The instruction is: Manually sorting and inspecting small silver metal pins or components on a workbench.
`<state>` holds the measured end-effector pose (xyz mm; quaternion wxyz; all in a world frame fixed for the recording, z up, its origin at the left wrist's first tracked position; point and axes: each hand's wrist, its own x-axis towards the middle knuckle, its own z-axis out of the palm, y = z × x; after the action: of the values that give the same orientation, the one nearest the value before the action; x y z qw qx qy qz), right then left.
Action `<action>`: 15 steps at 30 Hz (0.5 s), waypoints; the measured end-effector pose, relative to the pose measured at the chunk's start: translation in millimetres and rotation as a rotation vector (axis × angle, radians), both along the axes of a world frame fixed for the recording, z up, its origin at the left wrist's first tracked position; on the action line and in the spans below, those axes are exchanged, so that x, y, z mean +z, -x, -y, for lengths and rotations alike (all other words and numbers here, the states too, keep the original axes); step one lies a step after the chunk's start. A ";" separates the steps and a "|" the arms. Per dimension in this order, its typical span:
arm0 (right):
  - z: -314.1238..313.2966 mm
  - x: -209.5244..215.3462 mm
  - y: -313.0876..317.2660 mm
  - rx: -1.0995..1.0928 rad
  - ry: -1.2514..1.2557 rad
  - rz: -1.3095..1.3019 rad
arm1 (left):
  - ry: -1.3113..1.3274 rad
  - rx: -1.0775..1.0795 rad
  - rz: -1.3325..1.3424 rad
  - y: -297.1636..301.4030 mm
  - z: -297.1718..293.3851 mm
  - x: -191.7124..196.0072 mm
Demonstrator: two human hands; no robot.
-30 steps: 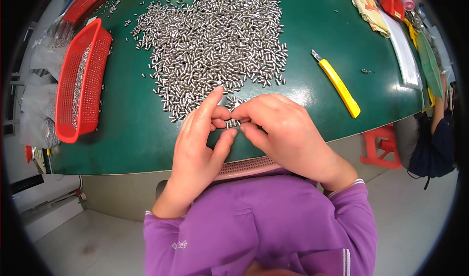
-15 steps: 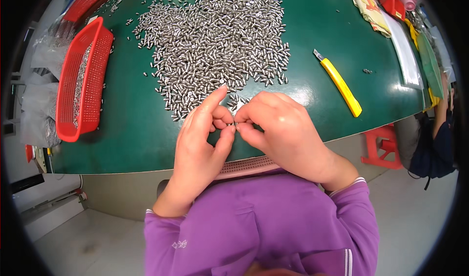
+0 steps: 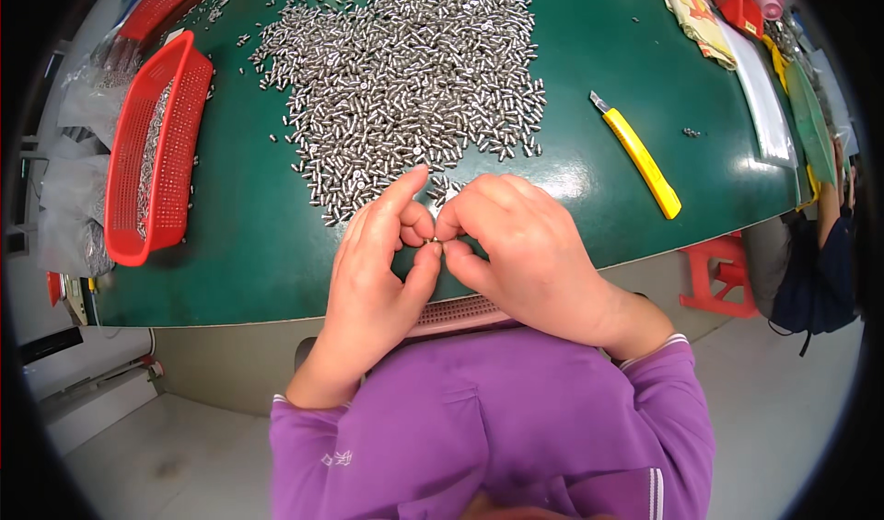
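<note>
Green tabletop (image 3: 249, 281): its near edge curves in front of a purple garment (image 3: 414, 419).
Left hand (image 3: 368, 271): thumb and a bent finger pinched together on a small metal piece (image 3: 433, 241), the index finger raised and pointing away from the body.
Right hand (image 3: 534, 248): thumb and index curled in, tips at the same piece; whether they grip it too, I cannot tell.
Pinched piece: between the two hands, near the tabletop edge, mostly hidden by the fingertips.
Silvery heap (image 3: 414, 87): many small metal parts spread beyond the hands, a few lying just past the right fingertips.
Yellow knife (image 3: 640, 161): right of the heap, blade out, pointing away.
Red basket (image 3: 180, 166): on the left, perforated, with more metal parts inside.
Red stool (image 3: 718, 276): below the tabletop, at the right.
</note>
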<state>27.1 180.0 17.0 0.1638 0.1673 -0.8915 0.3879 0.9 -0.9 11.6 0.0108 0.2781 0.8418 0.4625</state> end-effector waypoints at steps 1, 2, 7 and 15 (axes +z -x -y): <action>0.6 0.3 -0.3 -0.011 -0.009 0.007 | 0.005 0.000 -0.002 -0.1 0.0 0.3; 0.8 0.2 -0.5 -0.009 -0.008 0.007 | 0.006 0.002 -0.002 -0.1 0.2 1.0; -4.5 -1.0 -1.5 0.043 -0.032 0.051 | 0.002 -0.025 0.027 1.9 1.2 2.6; -7.8 5.9 -1.0 0.090 -0.016 0.083 | -0.078 -0.030 0.069 1.6 6.1 1.0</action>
<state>28.1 187.7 22.9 0.1080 0.1923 -0.8921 0.3943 -0.7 -7.0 12.6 0.0357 0.2749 0.8180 0.5040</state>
